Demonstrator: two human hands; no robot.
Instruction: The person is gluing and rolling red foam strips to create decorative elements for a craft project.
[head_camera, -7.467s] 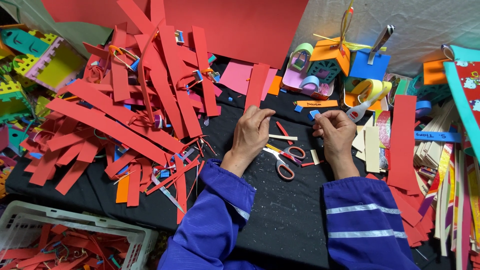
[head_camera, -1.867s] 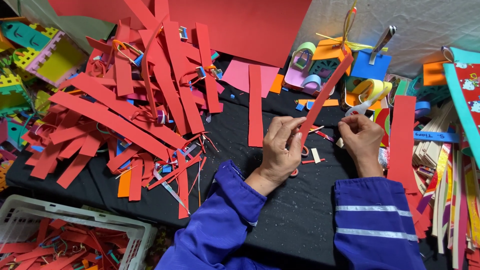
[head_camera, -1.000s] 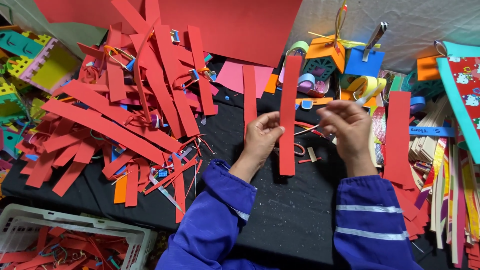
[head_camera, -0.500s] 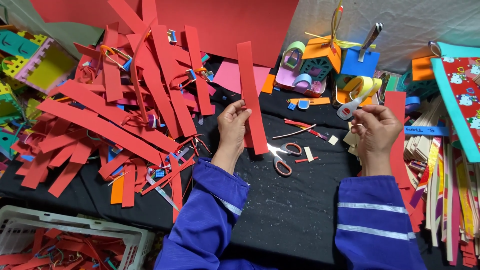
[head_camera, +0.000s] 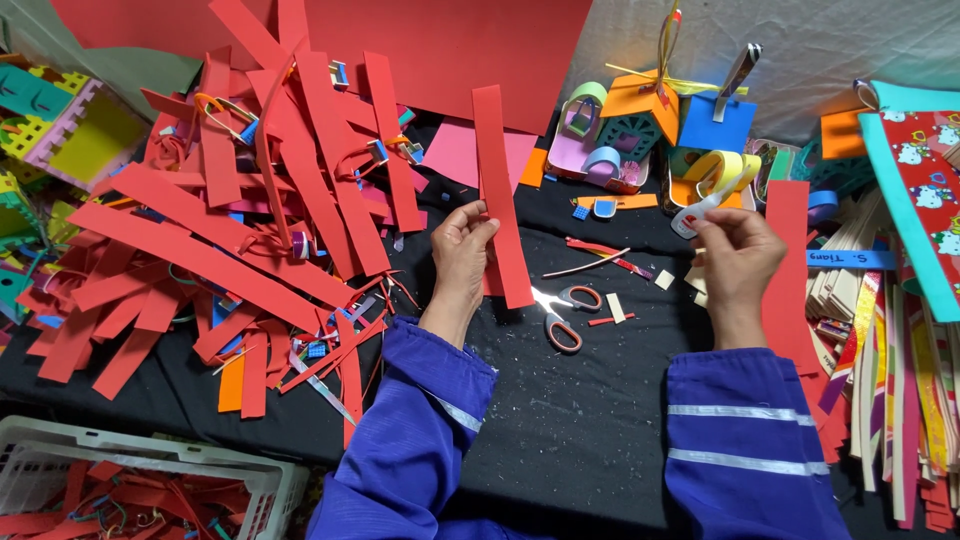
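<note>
Basket (head_camera: 150, 470): near left, holds red scraps.
Scissors (head_camera: 560, 315): flat on black cloth, untouched, between hands.
Left hand (head_camera: 462, 250): pinching red strip (head_camera: 500, 190), now lifted upright from centre, shifted left.
Right hand (head_camera: 735, 255): moved right, fingers closed on small white piece (head_camera: 690, 215).
Strip pile (head_camera: 250, 200): far left.

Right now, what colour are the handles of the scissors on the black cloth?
Orange. The scissors lie between both hands, best seen in the head view.

White basket (head_camera: 150, 480) and red sheet (head_camera: 450, 40) cropped by edges; right hand's (head_camera: 738, 262) palm side hidden.
</note>
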